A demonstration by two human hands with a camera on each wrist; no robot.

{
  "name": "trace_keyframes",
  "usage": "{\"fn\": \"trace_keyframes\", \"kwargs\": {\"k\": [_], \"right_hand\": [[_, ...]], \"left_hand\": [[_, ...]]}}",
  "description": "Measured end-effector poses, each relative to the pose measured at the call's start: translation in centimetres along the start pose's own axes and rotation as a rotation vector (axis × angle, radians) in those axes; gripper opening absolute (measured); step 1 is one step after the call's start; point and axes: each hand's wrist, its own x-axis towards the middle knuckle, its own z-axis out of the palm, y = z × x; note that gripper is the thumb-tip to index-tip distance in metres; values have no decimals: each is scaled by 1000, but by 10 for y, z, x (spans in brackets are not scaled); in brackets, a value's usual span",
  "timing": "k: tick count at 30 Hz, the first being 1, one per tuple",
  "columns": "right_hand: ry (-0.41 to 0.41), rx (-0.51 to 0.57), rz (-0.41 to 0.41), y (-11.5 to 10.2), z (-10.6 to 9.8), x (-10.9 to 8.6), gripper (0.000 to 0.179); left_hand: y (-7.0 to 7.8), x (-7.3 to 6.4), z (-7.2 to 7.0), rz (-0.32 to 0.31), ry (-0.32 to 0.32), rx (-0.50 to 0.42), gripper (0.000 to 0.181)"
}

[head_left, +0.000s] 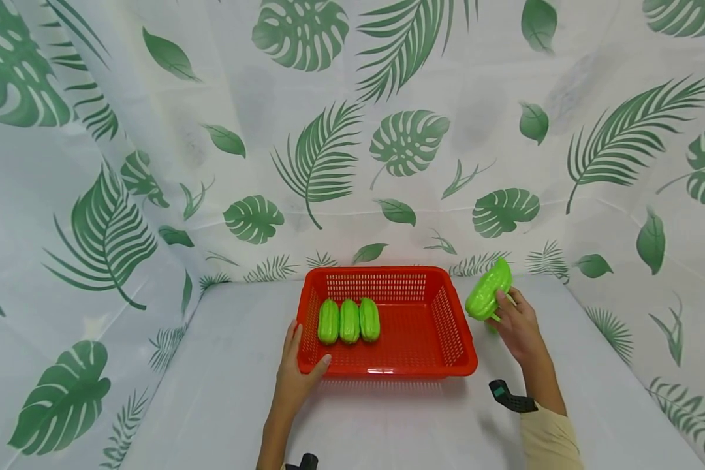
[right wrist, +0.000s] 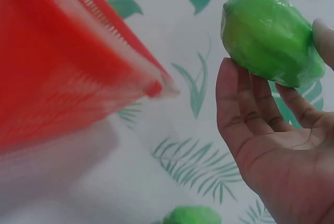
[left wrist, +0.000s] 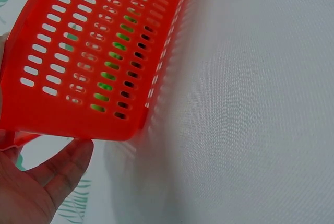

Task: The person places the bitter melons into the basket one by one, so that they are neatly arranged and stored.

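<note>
My right hand (head_left: 518, 323) holds a light-green papaya (head_left: 489, 289) by its side, raised to the right of the red basket (head_left: 388, 371). In the right wrist view the thumb and fingertips grip the smooth, shiny papaya (right wrist: 271, 38). Three more green papayas (head_left: 349, 321) lie side by side in the left half of the basket. My left hand (head_left: 296, 378) grips the basket's near left corner, fingers along the left side and thumb at the front rim. Up close in the left wrist view, that thumb (left wrist: 70, 164) touches the slotted basket (left wrist: 68, 114).
Another green papaya (right wrist: 192, 215) lies on the white table (head_left: 235, 391) under my right hand, mostly hidden in the head view. A white cloth (head_left: 341, 163) printed with green leaves stands behind the table and at both sides.
</note>
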Motion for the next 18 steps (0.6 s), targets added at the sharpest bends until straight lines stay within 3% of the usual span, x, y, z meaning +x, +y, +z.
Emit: {"fn": "trace_keyframes", "kwargs": {"k": [8, 14, 18], "right_hand": [[-64, -133, -8, -1, 16, 10, 45], [-147, -180, -13, 2, 25, 15, 41], [-140, -292, 21, 3, 34, 17, 49]], "left_hand": [[-2, 0, 1, 16, 15, 6, 89], [-2, 0, 2, 7, 9, 4, 90], [-1, 0, 0, -8, 7, -4, 92]]}}
